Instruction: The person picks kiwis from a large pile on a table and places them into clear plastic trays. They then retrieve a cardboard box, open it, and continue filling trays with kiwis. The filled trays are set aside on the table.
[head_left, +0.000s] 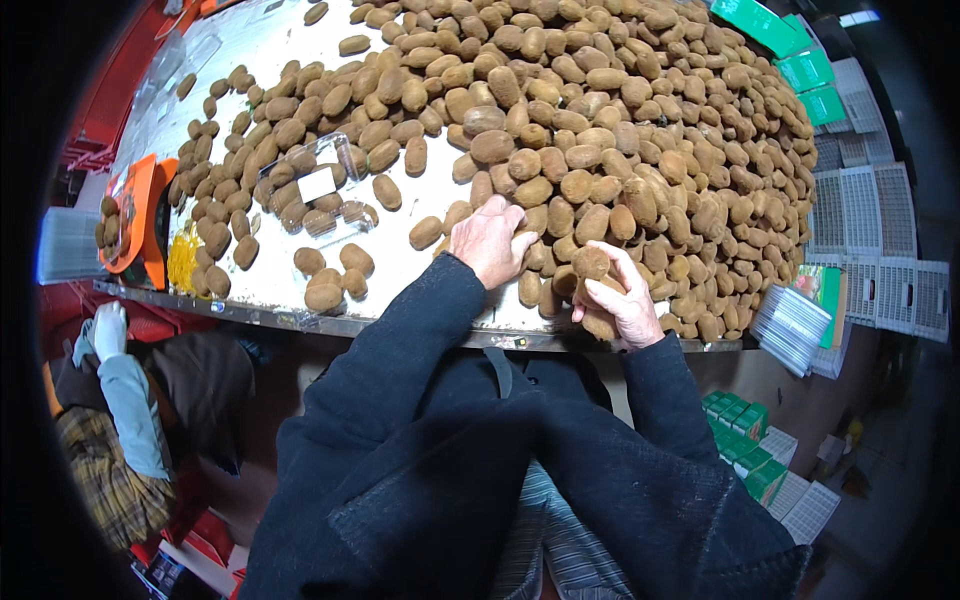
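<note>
A large heap of brown kiwifruit (640,120) covers the middle and right of the white table (395,255). My left hand (488,240) rests at the heap's near left edge. Its fingers curl down among the fruit, and whatever they hold is hidden. To its right, my right hand (625,300) is closed around kiwifruit (591,263), with one at the fingertips and another lower against the palm. A clear plastic clamshell (318,185) lies to the left among loose kiwifruit, a white label on it.
An orange scale (150,225) with kiwifruit on it stands at the left, beside stacked clear trays (70,250). Yellow netting (184,262) lies near it. Grey crates (860,210) and green boxes (805,70) line the right. A seated co-worker's arm (130,400) shows lower left.
</note>
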